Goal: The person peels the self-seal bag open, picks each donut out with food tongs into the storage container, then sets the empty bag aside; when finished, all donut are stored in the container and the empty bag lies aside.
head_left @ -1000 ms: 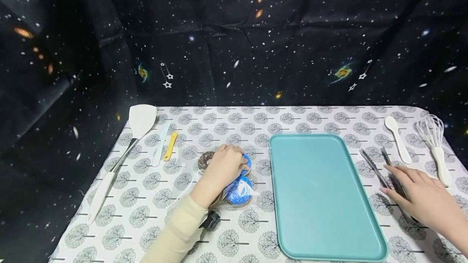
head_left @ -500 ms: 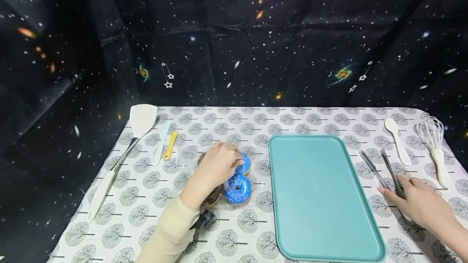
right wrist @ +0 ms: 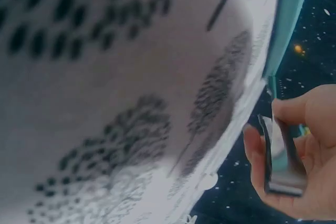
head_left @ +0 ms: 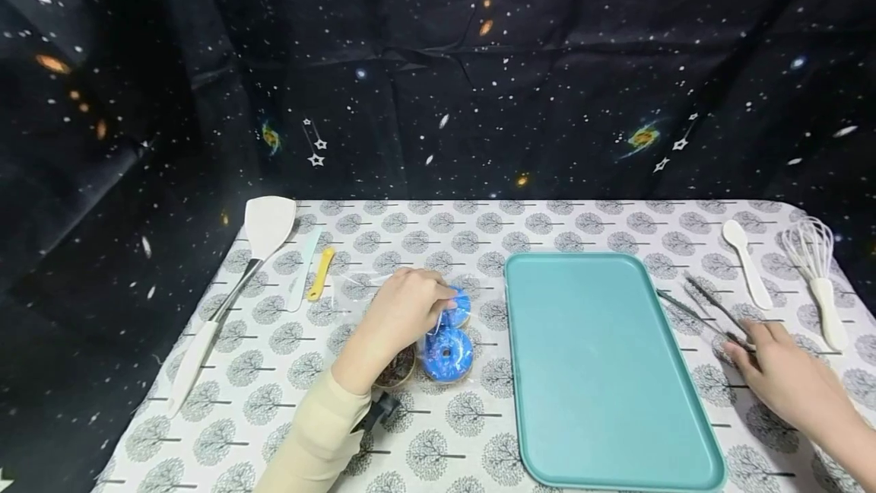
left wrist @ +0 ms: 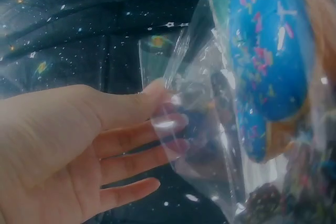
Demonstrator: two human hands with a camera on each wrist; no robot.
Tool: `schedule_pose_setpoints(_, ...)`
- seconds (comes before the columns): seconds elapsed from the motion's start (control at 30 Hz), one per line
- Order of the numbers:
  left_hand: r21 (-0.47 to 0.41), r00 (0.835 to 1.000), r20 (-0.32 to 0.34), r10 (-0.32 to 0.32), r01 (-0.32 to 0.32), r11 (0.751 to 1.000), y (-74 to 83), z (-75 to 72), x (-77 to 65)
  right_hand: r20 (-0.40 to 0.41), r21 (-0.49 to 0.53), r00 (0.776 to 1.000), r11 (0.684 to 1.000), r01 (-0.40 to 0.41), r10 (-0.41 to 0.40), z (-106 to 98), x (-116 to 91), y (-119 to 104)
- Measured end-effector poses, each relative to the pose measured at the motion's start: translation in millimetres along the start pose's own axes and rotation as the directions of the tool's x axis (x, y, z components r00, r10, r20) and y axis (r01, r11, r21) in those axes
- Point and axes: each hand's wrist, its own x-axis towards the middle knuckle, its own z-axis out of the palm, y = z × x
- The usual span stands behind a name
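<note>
My left hand pinches the edge of a clear plastic bag between thumb and fingers, as the left wrist view shows. Inside the bag lie a blue donut with sprinkles, another blue donut just behind it and a chocolate donut, partly covered by my wrist. To the right of the tray, my right hand grips a pair of metal tongs, thumb on one side and fingers on the other. The tongs' tips are apart, and their bent end shows inside the palm.
A teal tray lies between both hands. At the left are a white spatula, a pale blue knife and a yellow-handled piece. A white spoon and a whisk lie at the right.
My right hand has closed round the tongs and turned them, so their tips have swung left toward the tray. My left hand has shifted slightly left, showing more of the front blue donut.
</note>
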Motion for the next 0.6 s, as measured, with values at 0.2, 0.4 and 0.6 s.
schedule_pose_setpoints(0.2,-0.070,1.000,0.019,0.024,-0.023,0.997,-5.4,-4.3,-2.7,-0.085,-0.025,0.996,0.999,0.039,-0.041,-16.9,-3.6,-8.6)
schedule_pose_setpoints(0.4,-0.102,0.998,0.002,0.066,-0.065,0.993,-8.5,-7.1,-4.2,-0.127,-0.015,0.942,0.950,0.312,-0.312,-27.5,-1.2,-34.0)
schedule_pose_setpoints(0.6,-0.091,0.996,-0.009,0.090,-0.091,0.992,-9.1,-8.8,-3.1,-0.152,0.008,0.854,0.863,0.505,-0.498,-21.7,3.8,-82.8)
